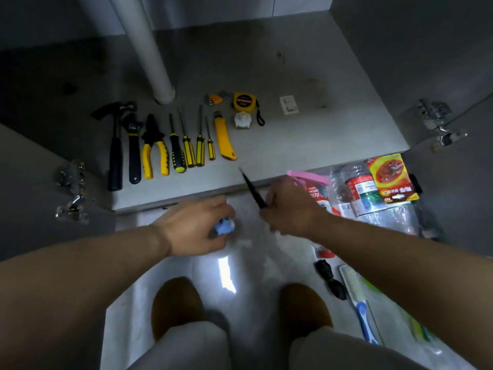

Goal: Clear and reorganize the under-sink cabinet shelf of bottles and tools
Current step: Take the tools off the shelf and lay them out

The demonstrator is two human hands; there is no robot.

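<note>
- Eight hand tools lie side by side on the grey cabinet shelf [320, 134], handles toward its front edge: a black hammer [114, 145], a dark wrench [132, 145], yellow-handled pliers [154, 148], four yellow-and-black screwdrivers [189, 150] and a yellow utility knife [224, 137].
- Behind the knife, a yellow tape measure [243, 102] sits between a set of hex keys [217, 98] and a white pipe [144, 46] further left.
- The left grip [194, 225] curls round a small light-blue object [224, 227], low over the floor just in front of the shelf.
- The right grip [290, 206] pinches a thin black pointed tool [250, 186]; its tip reaches over the shelf's front edge, near the knife.
- Bottles lie on the floor at the right: a spray bottle [309, 177] with a pink trigger and a clear bottle [360, 190] with a red-and-green label, touching a red-and-yellow food packet [392, 180].
</note>
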